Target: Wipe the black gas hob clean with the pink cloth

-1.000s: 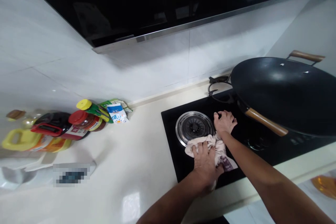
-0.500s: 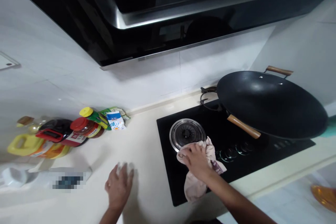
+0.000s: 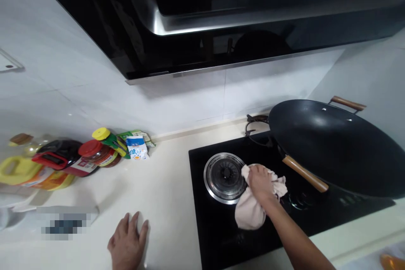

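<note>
My right hand (image 3: 261, 182) is closed over a pale pink cloth (image 3: 249, 211), pressing it on the black glass stove top (image 3: 218, 236). The cloth lies bunched just right of the round burner (image 3: 225, 178) with its shiny metal ring. Part of it spreads toward the front of the stove, and its underside is hidden. On the pale countertop (image 3: 171, 202), left of the stove, my left hand (image 3: 128, 240) rests with fingers spread and nothing in it.
A large black wok (image 3: 335, 147) with wooden handles covers the stove's right side. Behind it stands a pan support ring (image 3: 253, 125). Sauce bottles, a red-lidded jar (image 3: 99, 152) and a seasoning packet (image 3: 137, 147) line the left wall. A black range hood (image 3: 202, 46) hangs low overhead.
My right hand has moved the cloth rightward, off the burner's front edge and onto the glass beside it. My left hand has come down and left onto the countertop. The view has shifted slightly.
</note>
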Action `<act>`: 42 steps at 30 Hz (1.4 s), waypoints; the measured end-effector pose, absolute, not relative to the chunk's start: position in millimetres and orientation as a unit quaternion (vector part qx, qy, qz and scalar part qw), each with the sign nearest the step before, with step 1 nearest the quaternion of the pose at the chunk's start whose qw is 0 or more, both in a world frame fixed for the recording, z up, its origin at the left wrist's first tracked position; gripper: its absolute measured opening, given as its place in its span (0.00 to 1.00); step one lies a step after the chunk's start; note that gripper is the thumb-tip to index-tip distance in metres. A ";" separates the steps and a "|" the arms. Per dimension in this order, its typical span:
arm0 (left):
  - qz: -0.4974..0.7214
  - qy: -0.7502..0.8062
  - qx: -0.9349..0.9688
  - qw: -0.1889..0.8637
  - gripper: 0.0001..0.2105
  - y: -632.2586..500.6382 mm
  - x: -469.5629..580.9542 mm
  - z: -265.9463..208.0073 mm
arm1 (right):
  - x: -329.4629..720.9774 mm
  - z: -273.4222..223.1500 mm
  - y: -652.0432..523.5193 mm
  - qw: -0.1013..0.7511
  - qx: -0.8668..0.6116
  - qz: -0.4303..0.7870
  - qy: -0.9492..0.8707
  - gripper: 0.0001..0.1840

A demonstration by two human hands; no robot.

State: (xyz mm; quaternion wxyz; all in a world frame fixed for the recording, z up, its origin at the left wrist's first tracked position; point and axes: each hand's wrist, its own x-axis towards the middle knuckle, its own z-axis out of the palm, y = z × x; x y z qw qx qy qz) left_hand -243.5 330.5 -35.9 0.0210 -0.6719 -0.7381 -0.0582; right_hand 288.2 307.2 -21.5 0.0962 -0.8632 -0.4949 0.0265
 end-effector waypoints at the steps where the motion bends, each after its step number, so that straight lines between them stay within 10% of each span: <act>1: -0.057 -0.741 -0.669 0.019 0.29 330.3 -244.3 -36.9 | 301.0 -21.5 320.5 0.110 -0.881 0.029 -0.459 0.19; 29: -0.047 -0.745 -0.666 -0.005 0.30 329.9 -236.7 -29.5 | 297.5 -17.3 326.3 0.097 -0.840 0.125 -0.519 0.24; 33: -0.042 -0.744 -0.667 -0.013 0.31 330.0 -233.8 -27.1 | 310.3 -1.1 305.7 0.143 -0.807 0.198 -0.538 0.32; 42: -0.044 -0.747 -0.663 -0.018 0.28 328.6 -229.1 -21.8 | 295.4 -4.4 270.0 -0.047 -0.790 0.175 -0.585 0.58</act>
